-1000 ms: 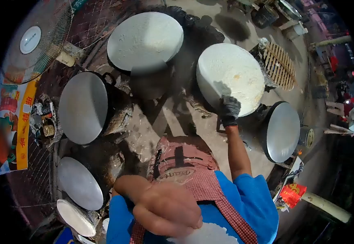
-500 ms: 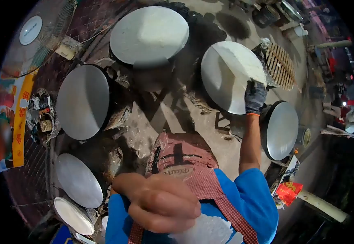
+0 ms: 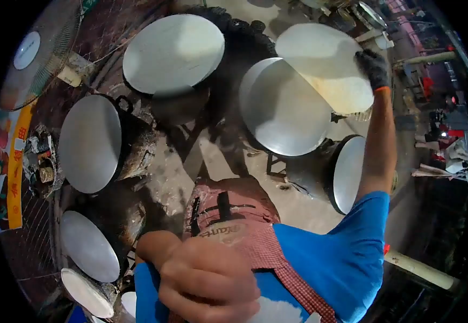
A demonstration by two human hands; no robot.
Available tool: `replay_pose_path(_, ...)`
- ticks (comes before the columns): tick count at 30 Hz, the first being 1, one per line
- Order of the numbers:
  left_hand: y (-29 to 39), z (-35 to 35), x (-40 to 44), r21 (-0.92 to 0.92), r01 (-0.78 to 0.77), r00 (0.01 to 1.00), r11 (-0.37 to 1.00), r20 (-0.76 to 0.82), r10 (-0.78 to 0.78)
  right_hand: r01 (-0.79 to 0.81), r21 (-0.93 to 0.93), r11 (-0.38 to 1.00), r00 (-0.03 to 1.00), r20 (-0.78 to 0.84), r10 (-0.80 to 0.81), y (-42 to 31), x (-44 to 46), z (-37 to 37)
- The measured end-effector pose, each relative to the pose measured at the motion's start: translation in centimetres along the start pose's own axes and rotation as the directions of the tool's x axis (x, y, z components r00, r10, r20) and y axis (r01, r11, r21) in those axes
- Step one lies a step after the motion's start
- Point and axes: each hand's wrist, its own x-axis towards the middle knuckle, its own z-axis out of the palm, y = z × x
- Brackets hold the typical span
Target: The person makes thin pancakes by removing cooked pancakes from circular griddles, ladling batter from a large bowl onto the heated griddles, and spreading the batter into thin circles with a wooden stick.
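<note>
My right hand (image 3: 374,70), in a dark glove with an orange cuff, grips the far right edge of a thin pale round wrapper (image 3: 328,62). The wrapper is lifted and drawn partly off a round metal griddle (image 3: 282,121), overlapping its upper right side. Close to my chest, my bare left hand (image 3: 207,280) is closed in a fist. White dough (image 3: 279,310) shows just below its fingers and seems held in it; the palm is hidden.
A white layer covers the far griddle (image 3: 174,54). Bare-metal griddles stand at left (image 3: 90,144), lower left (image 3: 90,246) and right (image 3: 348,175). A pale-topped disc (image 3: 87,293) sits below left. A fan (image 3: 43,59) is at upper left.
My right hand has moved up and right, pulling the wrapper off most of the griddle, whose bare metal now shows. My left fist stays near my chest. The view has shifted slightly.
</note>
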Motion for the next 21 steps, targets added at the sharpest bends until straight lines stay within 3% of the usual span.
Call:
replay_pose_path(2,-1.4,1.4,1.4,-0.021,0.001,1.000,1.000,0.017,0.000,-0.040,0.184,0.982,0.998,0.054,0.030,4.9,4.4,-2.3)
replay_pose_path(3,-2.2,2.2,2.3,-0.023,0.010,1.000,1.000,0.021,-0.010,-0.205,0.325,0.923,0.978,0.115,0.176,5.0,5.2,-4.8)
replay_pose_path(4,-3.2,3.2,3.2,-0.024,0.017,1.000,1.000,0.023,-0.016,-0.126,0.413,0.902,0.984,-0.066,0.168,6.3,5.7,-5.9)
replay_pose_path(6,-5.7,5.3,4.7,0.033,0.012,1.000,0.999,-0.018,-0.012,-0.067,0.391,0.918,0.955,-0.240,0.172,9.8,5.4,-7.6)
replay_pose_path(10,-10.1,8.4,8.7,0.095,0.077,0.997,0.993,0.019,-0.079,-0.196,0.153,0.969,0.926,-0.297,0.234,19.7,2.4,-6.5)
replay_pose_path(13,-12.8,10.5,10.7,0.031,0.091,0.991,0.995,0.099,-0.094,-0.349,-0.098,0.932,0.927,-0.181,0.328,26.5,-1.8,-1.8)
replay_pose_path(15,-14.4,11.7,12.1,0.073,0.102,0.992,0.992,0.069,-0.107,-0.402,-0.261,0.878,0.915,-0.068,0.399,29.8,-5.0,2.3)
replay_pose_path(19,-16.6,13.0,14.1,0.223,0.118,0.992,0.968,0.024,-0.126,-0.312,-0.574,0.757,0.851,0.185,0.492,34.2,-11.2,10.4)
replay_pose_path(21,-17.2,13.0,13.9,0.340,0.087,0.995,0.936,0.011,-0.096,-0.279,-0.623,0.731,0.816,0.248,0.522,35.0,-13.2,12.4)
